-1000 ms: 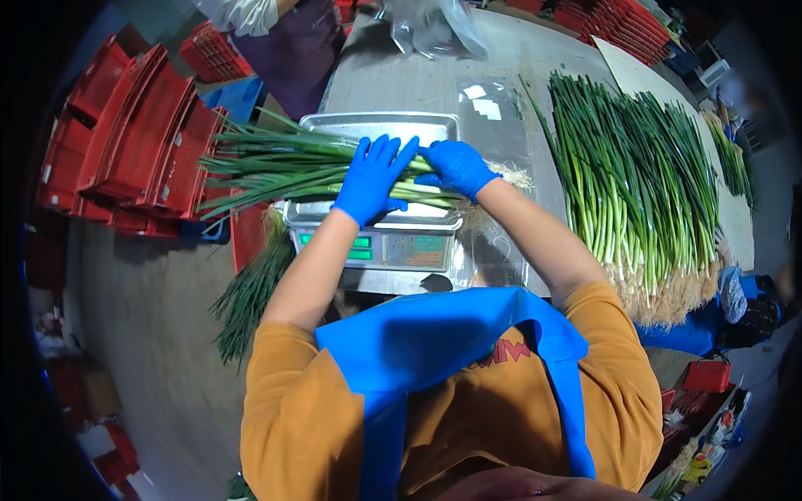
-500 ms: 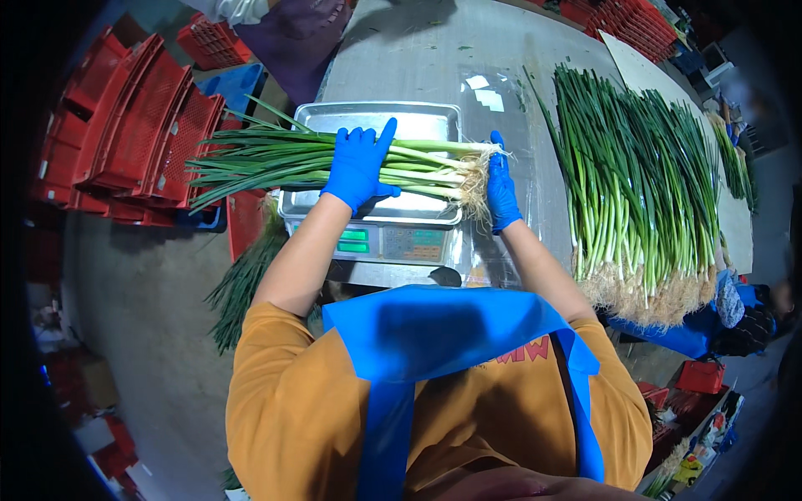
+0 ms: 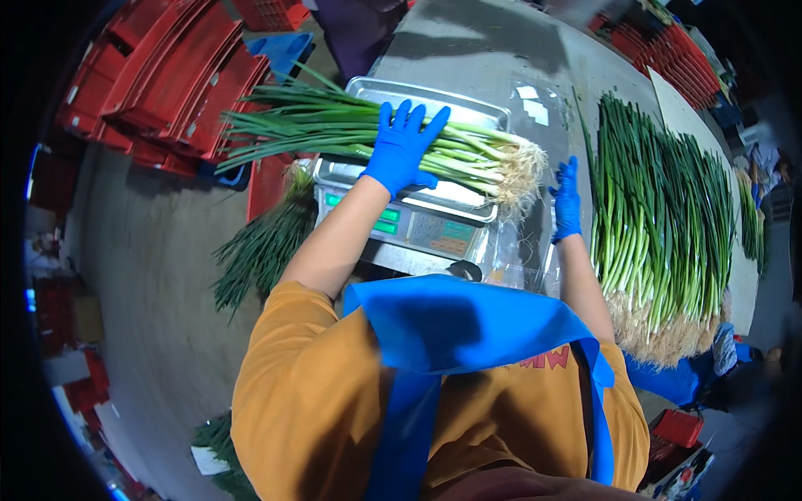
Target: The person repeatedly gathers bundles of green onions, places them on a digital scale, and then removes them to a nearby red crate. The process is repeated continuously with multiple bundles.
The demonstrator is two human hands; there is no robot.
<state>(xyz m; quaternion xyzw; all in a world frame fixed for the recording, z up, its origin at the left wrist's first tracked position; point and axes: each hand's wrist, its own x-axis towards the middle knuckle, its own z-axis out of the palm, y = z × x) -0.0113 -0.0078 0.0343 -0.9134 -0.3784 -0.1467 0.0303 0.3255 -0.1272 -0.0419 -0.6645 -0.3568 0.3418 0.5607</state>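
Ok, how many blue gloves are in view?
2: one on the left hand, laid on the onion bundle over the scale; one on the right hand, between that bundle and the onion pile. Others may be hidden.

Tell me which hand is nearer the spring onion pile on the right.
Right. The right hand is just left of the spring onion pile, apart from it; the left hand is farther left, on the bundle over the scale.
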